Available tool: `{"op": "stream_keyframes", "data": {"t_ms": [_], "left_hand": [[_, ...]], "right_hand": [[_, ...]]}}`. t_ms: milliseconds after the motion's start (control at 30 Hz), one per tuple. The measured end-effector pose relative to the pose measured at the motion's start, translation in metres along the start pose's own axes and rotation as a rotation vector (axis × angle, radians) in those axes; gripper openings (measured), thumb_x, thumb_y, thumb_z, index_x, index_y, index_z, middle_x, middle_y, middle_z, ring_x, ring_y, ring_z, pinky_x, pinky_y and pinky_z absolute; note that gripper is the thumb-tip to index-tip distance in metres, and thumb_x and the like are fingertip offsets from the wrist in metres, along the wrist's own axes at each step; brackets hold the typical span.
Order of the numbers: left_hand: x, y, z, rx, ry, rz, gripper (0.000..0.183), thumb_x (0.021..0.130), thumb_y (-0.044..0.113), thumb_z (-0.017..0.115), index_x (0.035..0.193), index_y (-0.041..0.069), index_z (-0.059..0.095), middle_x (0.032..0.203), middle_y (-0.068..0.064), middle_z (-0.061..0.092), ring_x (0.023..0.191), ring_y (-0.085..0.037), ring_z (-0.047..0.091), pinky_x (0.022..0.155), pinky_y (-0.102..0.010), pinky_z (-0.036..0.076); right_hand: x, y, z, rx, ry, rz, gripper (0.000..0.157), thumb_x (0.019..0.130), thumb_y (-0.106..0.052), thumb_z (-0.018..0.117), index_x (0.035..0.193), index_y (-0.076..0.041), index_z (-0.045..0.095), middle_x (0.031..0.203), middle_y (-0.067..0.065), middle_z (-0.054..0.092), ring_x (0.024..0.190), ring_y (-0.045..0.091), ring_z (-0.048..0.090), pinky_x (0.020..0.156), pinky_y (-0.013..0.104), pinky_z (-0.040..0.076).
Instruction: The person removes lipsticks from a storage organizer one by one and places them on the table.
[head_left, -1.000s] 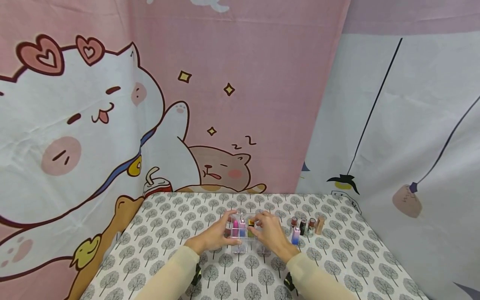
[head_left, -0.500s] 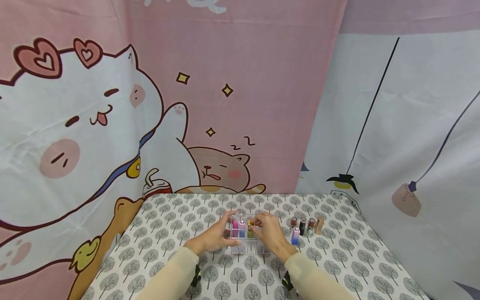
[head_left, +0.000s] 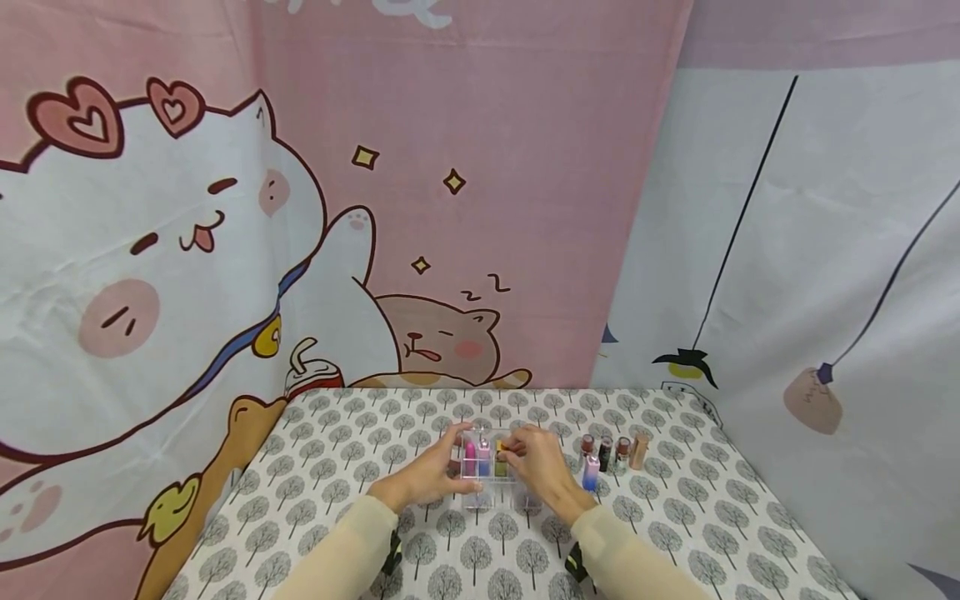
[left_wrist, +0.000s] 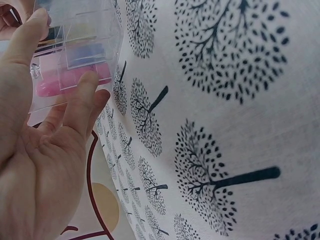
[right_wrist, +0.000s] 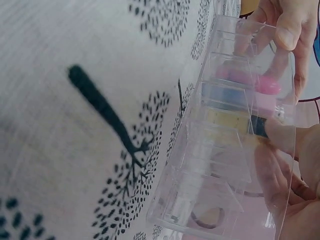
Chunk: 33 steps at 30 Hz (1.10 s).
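A clear plastic lipstick organizer [head_left: 480, 502] stands on the table in front of me. My left hand [head_left: 423, 472] grips its left end, thumb at the near side and fingers behind. A bright pink tube [right_wrist: 270, 85] fills the leftmost slot, beside a pink-and-blue lipstick [head_left: 484, 460]. In the following slot sits a yellow lipstick [right_wrist: 227, 122] with a dark upper part. My right hand [head_left: 547, 468] pinches that dark part between thumb and fingertip, as the right wrist view shows. Further slots to the right hold nothing.
To the right stand several lipsticks: a pink-to-blue one [head_left: 591, 473] in front, a black one [head_left: 604, 455] and a tan one [head_left: 639, 451] among those behind. A tree-print cloth [head_left: 330, 492] covers the table, and cartoon curtains [head_left: 525, 208] hang at its back and sides.
The head view shifts very slightly. Both hands stay at the organizer, and the yellow lipstick remains in its slot under the right fingers.
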<state>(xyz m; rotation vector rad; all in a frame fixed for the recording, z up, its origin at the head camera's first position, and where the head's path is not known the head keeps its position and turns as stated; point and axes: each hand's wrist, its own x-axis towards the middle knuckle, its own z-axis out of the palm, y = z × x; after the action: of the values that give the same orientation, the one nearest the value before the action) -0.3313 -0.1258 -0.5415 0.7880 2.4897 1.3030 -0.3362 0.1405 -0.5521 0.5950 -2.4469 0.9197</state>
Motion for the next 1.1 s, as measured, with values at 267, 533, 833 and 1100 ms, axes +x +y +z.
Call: {"op": "stream_keyframes", "data": {"t_ms": [267, 533, 833, 1100], "left_hand": [[0.001, 0.0, 0.001, 0.02, 0.008, 0.004, 0.111, 0.102, 0.033, 0.094, 0.184, 0.026, 0.019, 0.17, -0.023, 0.053, 0.138, -0.042, 0.076, 0.114, -0.057, 0.068], [0.002, -0.005, 0.003, -0.008, 0.01, 0.012, 0.113, 0.101, 0.031, 0.095, 0.185, 0.027, 0.019, 0.167, -0.024, 0.055, 0.137, -0.043, 0.075, 0.113, -0.052, 0.069], [0.003, -0.007, 0.002, -0.016, 0.006, 0.007, 0.112, 0.102, 0.03, 0.094, 0.184, 0.027, 0.02, 0.166, -0.025, 0.055, 0.136, -0.042, 0.076, 0.113, -0.053, 0.068], [0.002, -0.006, 0.002, -0.027, 0.003, 0.006, 0.111, 0.102, 0.03, 0.094, 0.184, 0.027, 0.02, 0.166, -0.024, 0.054, 0.135, -0.042, 0.076, 0.109, -0.047, 0.07]], "right_hand": [[-0.002, -0.001, -0.001, 0.01, 0.015, -0.018, 0.016, 0.091, -0.001, 0.098, 0.096, -0.008, 0.085, 0.096, 0.007, 0.086, 0.084, 0.022, 0.087, 0.077, 0.017, 0.069], [0.001, -0.003, -0.004, 0.061, 0.026, -0.021, 0.019, 0.092, 0.001, 0.096, 0.105, -0.005, 0.085, 0.101, 0.011, 0.087, 0.086, 0.025, 0.087, 0.078, 0.016, 0.069], [0.001, -0.006, -0.01, 0.066, 0.044, -0.045, 0.03, 0.092, 0.0, 0.097, 0.119, 0.0, 0.086, 0.108, 0.016, 0.086, 0.089, 0.026, 0.087, 0.08, 0.019, 0.07], [0.0, -0.008, -0.015, 0.021, 0.069, -0.088, 0.025, 0.093, -0.002, 0.097, 0.116, -0.001, 0.087, 0.104, 0.012, 0.08, 0.086, 0.025, 0.086, 0.076, 0.023, 0.072]]}}
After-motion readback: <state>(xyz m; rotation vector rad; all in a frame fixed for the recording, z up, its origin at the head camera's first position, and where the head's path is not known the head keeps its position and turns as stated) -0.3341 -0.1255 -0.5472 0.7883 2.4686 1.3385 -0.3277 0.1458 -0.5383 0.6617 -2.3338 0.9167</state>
